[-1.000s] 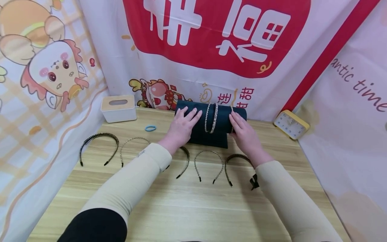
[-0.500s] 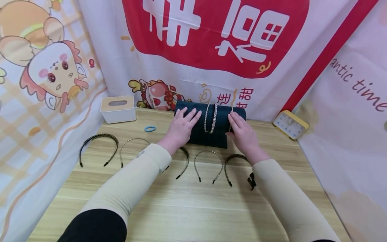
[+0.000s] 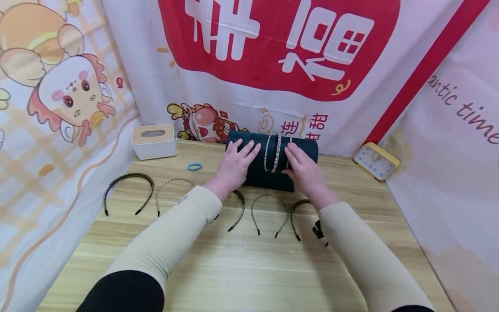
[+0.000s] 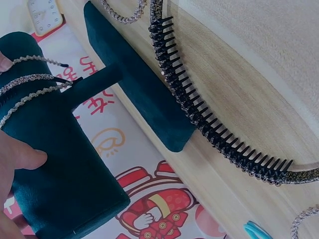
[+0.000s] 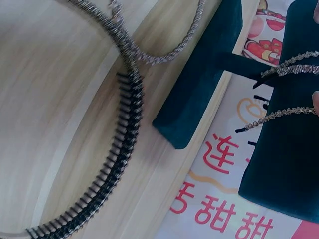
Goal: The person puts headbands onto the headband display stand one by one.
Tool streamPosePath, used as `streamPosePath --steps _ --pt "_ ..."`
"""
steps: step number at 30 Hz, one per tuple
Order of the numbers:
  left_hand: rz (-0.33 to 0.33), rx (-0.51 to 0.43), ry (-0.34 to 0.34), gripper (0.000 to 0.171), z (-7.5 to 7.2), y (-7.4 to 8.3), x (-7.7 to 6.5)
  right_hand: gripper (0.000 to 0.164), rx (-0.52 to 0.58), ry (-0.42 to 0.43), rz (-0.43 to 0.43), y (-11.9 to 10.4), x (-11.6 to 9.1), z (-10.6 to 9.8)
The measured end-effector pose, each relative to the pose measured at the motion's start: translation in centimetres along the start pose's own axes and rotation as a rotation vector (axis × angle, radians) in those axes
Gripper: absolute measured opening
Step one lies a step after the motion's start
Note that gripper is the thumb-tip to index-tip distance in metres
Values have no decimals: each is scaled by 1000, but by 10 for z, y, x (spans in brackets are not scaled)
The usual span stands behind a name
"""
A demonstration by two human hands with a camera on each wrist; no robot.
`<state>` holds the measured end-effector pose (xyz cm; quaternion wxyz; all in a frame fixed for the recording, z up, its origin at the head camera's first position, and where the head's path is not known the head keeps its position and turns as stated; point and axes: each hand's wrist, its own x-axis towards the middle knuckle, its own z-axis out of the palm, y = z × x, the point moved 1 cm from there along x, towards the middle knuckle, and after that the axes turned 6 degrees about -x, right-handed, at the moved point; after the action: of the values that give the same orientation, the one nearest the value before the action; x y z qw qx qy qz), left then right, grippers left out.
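Note:
A dark green velvet headband stand (image 3: 309,147) lies at the table's back, a thick roll joined to a flat base (image 5: 199,84). Around the roll sit two sparkling headbands (image 3: 277,154) near its middle. My left hand (image 3: 232,167) grips the left end of the roll, fingers spread over the top and thumb (image 4: 32,158) on the near side. Right of that pair, my right hand (image 3: 308,173) holds a thin beaded headband (image 5: 281,114) against the roll, its fingers over the top and its thumb lower down. Part of this headband is hidden by the fingers.
Several headbands lie in a row before the stand, including a black-toothed one (image 3: 132,175) at far left and a beaded one (image 3: 269,196). A blue ring (image 3: 194,166), a tissue box (image 3: 153,145) and a yellow clock (image 3: 376,161) stand behind. Printed cloth walls enclose the table.
My right hand has slid left along the roll, bringing the thin beaded headband closer to the other two. The left hand has stayed in place on the roll.

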<state>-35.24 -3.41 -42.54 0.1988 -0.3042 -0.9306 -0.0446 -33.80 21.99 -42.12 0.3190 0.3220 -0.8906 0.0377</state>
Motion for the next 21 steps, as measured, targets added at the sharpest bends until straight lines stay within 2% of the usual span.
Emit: streamPosePath --steps 8,15,21 --pt "-9 5 -5 79 0 1 0 71 14 19 -10 -9 10 4" --pt "-12 15 -29 79 -1 2 1 88 58 14 51 -13 13 9" --pt "-14 26 -38 80 -1 2 0 91 94 -26 90 -13 12 8"
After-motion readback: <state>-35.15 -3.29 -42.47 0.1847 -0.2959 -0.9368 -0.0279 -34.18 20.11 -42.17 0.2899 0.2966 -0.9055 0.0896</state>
